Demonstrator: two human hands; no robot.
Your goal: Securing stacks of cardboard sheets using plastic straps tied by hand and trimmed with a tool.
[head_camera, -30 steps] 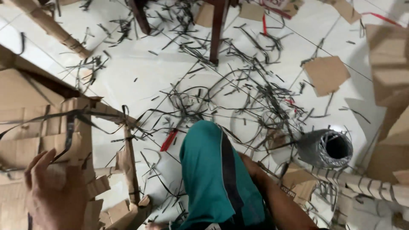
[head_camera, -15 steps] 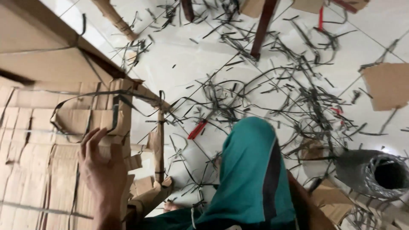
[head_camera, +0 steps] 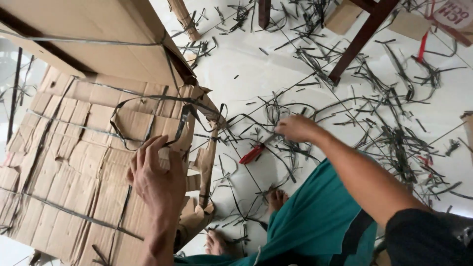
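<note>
My left hand (head_camera: 156, 178) lies flat, fingers spread, on a stack of flattened brown cardboard (head_camera: 64, 162) bound with dark plastic straps; a loose strap loop (head_camera: 148, 120) curls just above the fingers. My right hand (head_camera: 295, 128) reaches out over the white tiled floor, fingers curled among loose black strap pieces (head_camera: 276, 116); whether it grips one I cannot tell. A red-handled tool (head_camera: 252, 153) lies on the floor just below and left of that hand. My teal-trousered leg (head_camera: 315, 221) and bare feet (head_camera: 276, 198) show below.
A large cardboard box (head_camera: 98, 34) overhangs the stack at top left. Dark wooden furniture legs (head_camera: 362, 37) stand at the top. Cut black strapping (head_camera: 394, 128) litters the tiles to the right. Cardboard scraps (head_camera: 345, 17) lie near the legs.
The view has swung left and down onto the cardboard stack. My right arm has come into view and stretched toward the straps by the red tool. My left hand stays on the cardboard.
</note>
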